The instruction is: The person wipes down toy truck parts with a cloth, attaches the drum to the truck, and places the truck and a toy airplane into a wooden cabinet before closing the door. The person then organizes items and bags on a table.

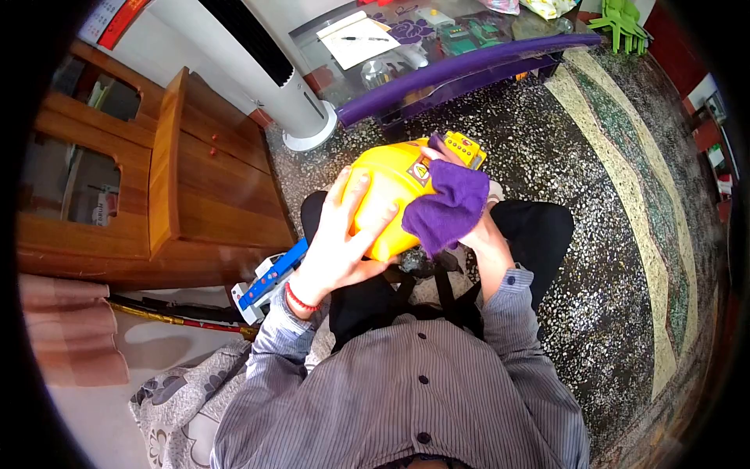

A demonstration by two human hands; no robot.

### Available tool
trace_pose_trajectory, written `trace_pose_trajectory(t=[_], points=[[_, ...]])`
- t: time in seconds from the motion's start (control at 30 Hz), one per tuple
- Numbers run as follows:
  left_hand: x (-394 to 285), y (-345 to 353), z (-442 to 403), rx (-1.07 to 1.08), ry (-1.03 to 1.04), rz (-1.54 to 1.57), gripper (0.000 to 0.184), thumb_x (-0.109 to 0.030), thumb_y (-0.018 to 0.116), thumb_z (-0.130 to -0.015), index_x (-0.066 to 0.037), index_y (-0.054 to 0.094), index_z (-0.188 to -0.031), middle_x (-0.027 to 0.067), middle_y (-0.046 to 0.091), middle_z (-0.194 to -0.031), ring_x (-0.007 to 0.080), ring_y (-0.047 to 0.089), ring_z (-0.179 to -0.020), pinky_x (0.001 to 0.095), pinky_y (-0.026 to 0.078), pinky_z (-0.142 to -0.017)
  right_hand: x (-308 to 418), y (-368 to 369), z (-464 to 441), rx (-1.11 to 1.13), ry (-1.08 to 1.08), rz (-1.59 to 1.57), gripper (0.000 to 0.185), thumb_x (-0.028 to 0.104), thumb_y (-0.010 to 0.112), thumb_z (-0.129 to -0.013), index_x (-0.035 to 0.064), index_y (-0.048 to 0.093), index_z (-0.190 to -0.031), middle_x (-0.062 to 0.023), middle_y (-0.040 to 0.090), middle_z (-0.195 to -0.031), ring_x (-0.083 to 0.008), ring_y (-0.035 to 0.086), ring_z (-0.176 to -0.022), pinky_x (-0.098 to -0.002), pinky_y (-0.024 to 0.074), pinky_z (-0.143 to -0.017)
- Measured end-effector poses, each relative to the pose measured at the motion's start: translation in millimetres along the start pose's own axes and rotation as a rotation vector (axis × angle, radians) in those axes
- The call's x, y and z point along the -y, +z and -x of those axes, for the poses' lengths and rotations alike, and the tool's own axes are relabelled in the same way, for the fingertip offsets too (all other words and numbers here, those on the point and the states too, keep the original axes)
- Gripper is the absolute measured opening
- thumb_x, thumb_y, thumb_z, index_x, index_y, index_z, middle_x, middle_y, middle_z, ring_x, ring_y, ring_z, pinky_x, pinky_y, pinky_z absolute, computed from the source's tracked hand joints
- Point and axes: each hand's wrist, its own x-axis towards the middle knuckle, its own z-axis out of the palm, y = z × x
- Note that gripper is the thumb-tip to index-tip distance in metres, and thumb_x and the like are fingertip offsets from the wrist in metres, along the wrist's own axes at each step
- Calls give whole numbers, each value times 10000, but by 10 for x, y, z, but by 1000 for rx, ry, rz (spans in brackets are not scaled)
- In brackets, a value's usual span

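A large, rounded yellow plastic shell (376, 191) with a warning-triangle sticker is in front of me, between my knees. I cannot tell exactly what it is. My left hand (342, 238) grips its left side, with fingers spread over the top and the thumb lower down. A purple cloth (449, 205) drapes over the shell's right side. My right hand (486, 234) holds this cloth against it, and the cloth covers most of the fingers. Just beyond the cloth is a smaller yellow part (465, 148) with a row of dark dots. Underneath, the shell is partly hidden.
A wooden cabinet (223, 168) stands at left, beside a white tower fan (308, 117). Ahead is a purple-edged glass table (469, 66) with a notepad (355, 41) and green circuit boards (469, 37). A blue and white plastic object (269, 277) lies by my left forearm. Green stools (621, 27) stand far right.
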Motion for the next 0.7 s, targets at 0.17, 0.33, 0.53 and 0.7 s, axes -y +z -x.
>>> trace_pose_trajectory(t=[0.17,0.33,0.53,0.7], points=[[29,34,60,105,-17,-15,868,-230,870,-547,-163,515,-1337,241,330,-1443,521,292,-1322,575,328,-1049,-247,398,158,-323,390,-705,348,124,606,-924,-31,575,-1234,-91,559,-1281,-155,588,-1073,-272,479,-932],[205,11,136,204,-11,47,954,-265,869,-542,-90,432,-1373,245,329,-1440,493,307,-1326,535,322,-1075,-336,509,299,-275,519,-659,366,146,627,-910,-4,573,-1239,-76,611,-1179,-147,594,-1046,-286,490,-907],[323,111,427,223,-159,255,1106,-312,904,-507,-17,324,-1401,314,217,-1456,487,308,-1336,511,328,-1085,-473,695,593,-114,245,-104,644,230,857,-671,25,553,-1200,-124,564,-1178,-233,562,-1102,-330,465,-937],[144,247,581,214,-290,195,1090,-334,911,-495,-96,377,-1414,323,149,-1482,499,250,-1365,496,316,-1096,-736,723,887,-160,123,-1,589,187,831,-712,55,529,-1200,-113,483,-1252,-245,522,-1160,-345,448,-973]])
